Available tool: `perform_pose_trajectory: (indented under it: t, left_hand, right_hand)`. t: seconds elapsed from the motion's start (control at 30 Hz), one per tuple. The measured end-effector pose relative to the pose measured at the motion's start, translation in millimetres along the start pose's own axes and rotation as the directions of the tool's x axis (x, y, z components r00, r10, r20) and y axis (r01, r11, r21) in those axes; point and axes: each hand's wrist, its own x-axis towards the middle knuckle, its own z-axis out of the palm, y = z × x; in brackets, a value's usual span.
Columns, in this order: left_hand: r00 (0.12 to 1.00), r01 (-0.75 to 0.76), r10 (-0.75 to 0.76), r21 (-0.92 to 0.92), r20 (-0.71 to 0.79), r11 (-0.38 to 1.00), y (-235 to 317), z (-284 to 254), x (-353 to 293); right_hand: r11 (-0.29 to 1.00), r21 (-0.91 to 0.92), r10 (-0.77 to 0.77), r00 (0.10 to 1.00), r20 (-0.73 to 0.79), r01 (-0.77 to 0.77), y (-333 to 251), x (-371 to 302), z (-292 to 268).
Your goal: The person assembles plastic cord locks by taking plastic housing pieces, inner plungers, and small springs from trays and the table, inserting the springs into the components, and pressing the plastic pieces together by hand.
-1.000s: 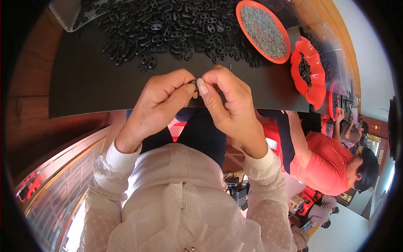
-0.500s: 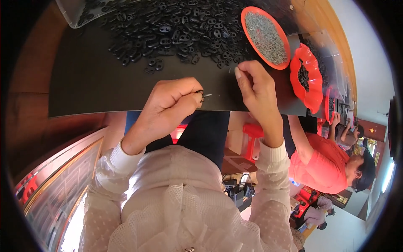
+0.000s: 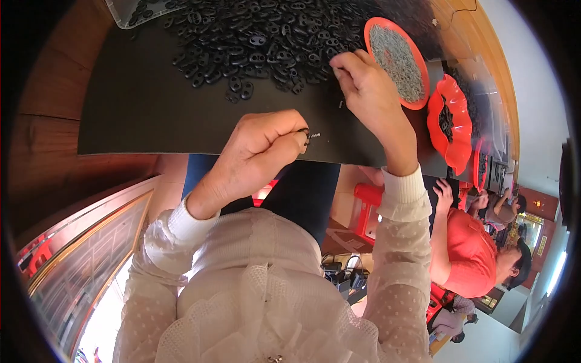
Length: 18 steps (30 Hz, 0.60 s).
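My left hand (image 3: 269, 145) is closed in a pinch over the near edge of the dark table. A small black plastic piece (image 3: 307, 131), mostly hidden by the fingers, is held in it. From that piece a thin metal coil spring (image 3: 315, 135) sticks out to the right. My right hand (image 3: 366, 81) reaches to the right edge of a heap of black two-hole cord lock pieces (image 3: 257, 41). Its thumb and forefinger are closed together; whatever lies between them cannot be made out. Beneath that hand, a tiny loose spring (image 3: 341, 104) lies on the dark mat (image 3: 151, 121).
An orange-red oval plate (image 3: 422, 100) full of small springs stands right of the heap. Beside it is a red wavy-rimmed bowl (image 3: 463, 130) with black parts inside. A clear plastic bin (image 3: 124, 21) sits at the far left. A person in a red shirt (image 3: 469, 254) sits to the right.
My right hand has moved away from me, up to the heap's edge. My left hand stays pinched on the black piece and spring. The whole view has shifted slightly.
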Motion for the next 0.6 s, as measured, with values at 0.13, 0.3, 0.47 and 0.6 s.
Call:
perform_pose_trajectory:
  t: [0.13, 0.3, 0.47, 0.6]
  left_hand:
    - [1.0, -0.012, 0.011, 0.022, 0.012, 1.0, -0.2, 0.5, -0.4]
    - [1.0, -0.013, 0.013, 0.022, -0.002, 1.0, -1.5, 0.8, -1.6]
    - [0.997, -0.032, 0.031, -0.022, -0.065, 0.999, -0.6, 4.9, -2.2]
    - [0.999, 0.05, -0.05, 0.009, -0.001, 0.999, 1.6, 1.9, -3.2]
  right_hand:
    - [0.997, 0.026, 0.075, 0.997, 0.02, -0.076, -0.5, -6.1, -10.1]
    - [0.989, 0.144, -0.047, 0.999, 0.025, 0.043, -12.7, 0.0, -3.1]
    - [0.999, 0.018, -0.034, 0.993, 0.11, 0.033, -19.9, 7.2, -6.4]
    - [0.995, -0.09, -0.032, 0.984, 0.174, 0.048, -16.2, 6.7, -7.5]
